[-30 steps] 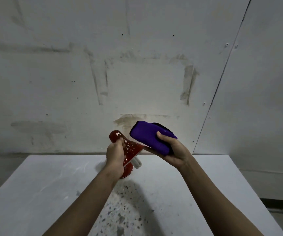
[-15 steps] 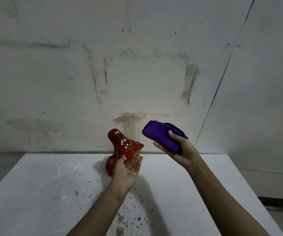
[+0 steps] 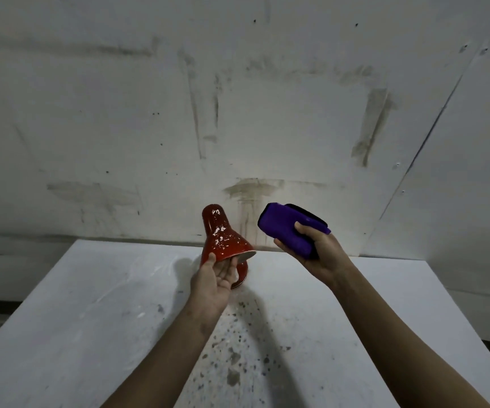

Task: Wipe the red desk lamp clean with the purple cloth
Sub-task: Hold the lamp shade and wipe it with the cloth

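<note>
A glossy red desk lamp with a cone-shaped metal shade (image 3: 223, 237) stands on a white, scuffed bench (image 3: 90, 304). Its shade is tilted so that the pale inner rim faces down and to the right, and white flecks show all over its red surface. The lamp's rounded red base (image 3: 242, 275) shows just below the shade, partly hidden behind the left hand (image 3: 213, 284). That hand reaches up to the lamp from the near side, palm turned upward. Its thumb tip lies against the outside of the shade's lower edge and its nearly straight fingers (image 3: 233, 265) lie under the rim. Its grip is slack and open, not closed round the shade. To the right of the lamp, level with the shade and apart from it, the right hand (image 3: 320, 251) holds a folded purple cloth with a dark edge (image 3: 285, 228). Here the grip is closed on the fabric, thumb on top and fingers beneath. Dark speckles mark the bench on the near side of the lamp. Behind the lamp rises a white wall streaked with grey stains (image 3: 149, 113).
</note>
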